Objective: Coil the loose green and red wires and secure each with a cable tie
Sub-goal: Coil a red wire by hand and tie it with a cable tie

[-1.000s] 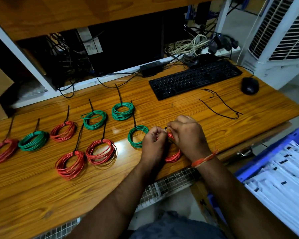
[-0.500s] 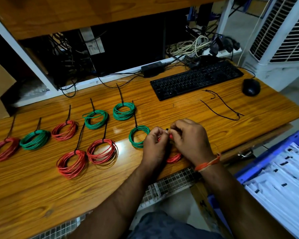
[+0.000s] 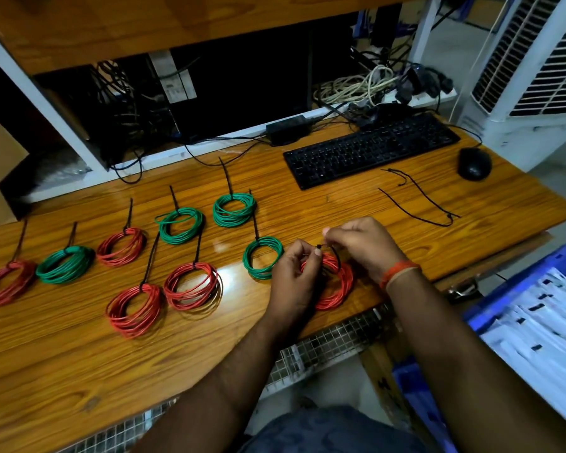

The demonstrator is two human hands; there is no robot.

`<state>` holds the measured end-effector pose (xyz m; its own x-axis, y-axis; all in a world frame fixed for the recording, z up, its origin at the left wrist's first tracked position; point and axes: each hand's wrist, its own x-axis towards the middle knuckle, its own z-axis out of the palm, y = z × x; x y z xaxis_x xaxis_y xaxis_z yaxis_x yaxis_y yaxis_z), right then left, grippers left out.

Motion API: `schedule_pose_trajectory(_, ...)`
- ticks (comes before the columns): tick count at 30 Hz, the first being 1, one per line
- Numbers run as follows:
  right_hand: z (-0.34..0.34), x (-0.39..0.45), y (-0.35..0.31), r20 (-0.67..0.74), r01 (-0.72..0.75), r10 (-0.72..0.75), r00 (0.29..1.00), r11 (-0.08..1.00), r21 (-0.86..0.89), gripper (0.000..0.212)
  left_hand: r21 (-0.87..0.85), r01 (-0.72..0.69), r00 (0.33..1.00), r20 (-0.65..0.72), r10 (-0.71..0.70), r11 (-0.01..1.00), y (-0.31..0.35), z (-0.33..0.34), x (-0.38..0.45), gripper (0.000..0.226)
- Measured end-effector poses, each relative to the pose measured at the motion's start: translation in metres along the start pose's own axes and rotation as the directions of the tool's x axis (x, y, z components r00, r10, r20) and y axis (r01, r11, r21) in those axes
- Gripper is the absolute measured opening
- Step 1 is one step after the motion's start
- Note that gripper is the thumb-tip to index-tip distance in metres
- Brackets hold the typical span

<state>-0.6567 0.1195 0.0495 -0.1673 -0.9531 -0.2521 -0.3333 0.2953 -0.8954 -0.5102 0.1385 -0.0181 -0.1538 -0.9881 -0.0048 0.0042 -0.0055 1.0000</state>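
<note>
At the bench's (image 3: 307, 204) near edge, a red wire coil (image 3: 335, 286) lies between both hands, left hand (image 3: 291, 273) and right hand (image 3: 363, 246) each pinching the black cable tie (image 3: 327, 250) looped over it.

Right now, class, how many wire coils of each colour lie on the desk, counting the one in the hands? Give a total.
Red coils: 5
Green coils: 4
Total: 9
</note>
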Motion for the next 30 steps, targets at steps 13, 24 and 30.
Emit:
schedule_pose_trajectory(13, 0.008, 0.017, -0.002, 0.028, -0.064, 0.058, 0.998, 0.942, 0.33, 0.024, -0.018, 0.008, 0.997, 0.083, -0.007, 1.0, 0.01, -0.001, -0.009, 0.019)
schedule_pose_trajectory(24, 0.026, 0.031, -0.052, -0.342, 0.379, -0.332, 0.879, 0.922, 0.079, 0.014, 0.089, -0.062, 0.987, 0.156, 0.047, 0.994, 0.049, -0.017, -0.027, 0.019)
schedule_pose_trajectory(30, 0.082, 0.037, -0.102, -0.343, 0.599, -0.567, 0.749, 0.8, -0.014, 0.014, 0.309, -0.095, 0.995, 0.001, 0.1, 0.946, 0.061, -0.081, -0.038, 0.023)
